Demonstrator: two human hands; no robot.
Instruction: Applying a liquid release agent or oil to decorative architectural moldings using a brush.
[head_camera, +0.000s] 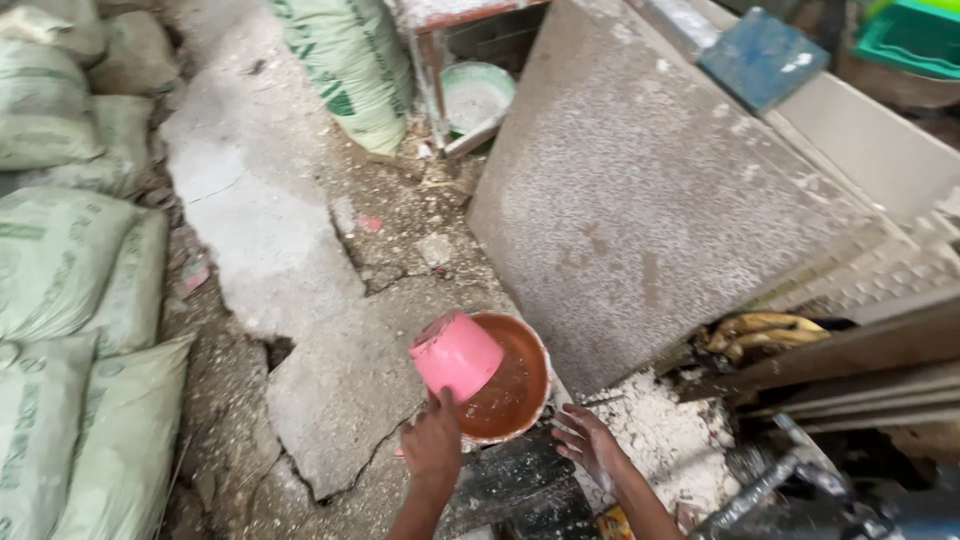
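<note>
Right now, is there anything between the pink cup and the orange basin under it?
Nothing visible. The left hand holds the pink cup tilted right over the orange basin, whose brownish water lies open. The right hand hovers beside the basin, off to its right.

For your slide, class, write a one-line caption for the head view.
Left hand tips a pink cup over an orange bowl; right hand hovers open beside it.

Single view, head-worn camera. Looks steeply down and forward from standing height over cracked concrete floor (280, 250). Wearer's forearms enter from bottom edge, centre-right; hands close to lens, lower middle of frame. Stacked sacks (70, 270) along left edge, leaning stone slab (650, 190) right of centre, farther off. Horizon out of view. No second view, so no shared area.
</note>
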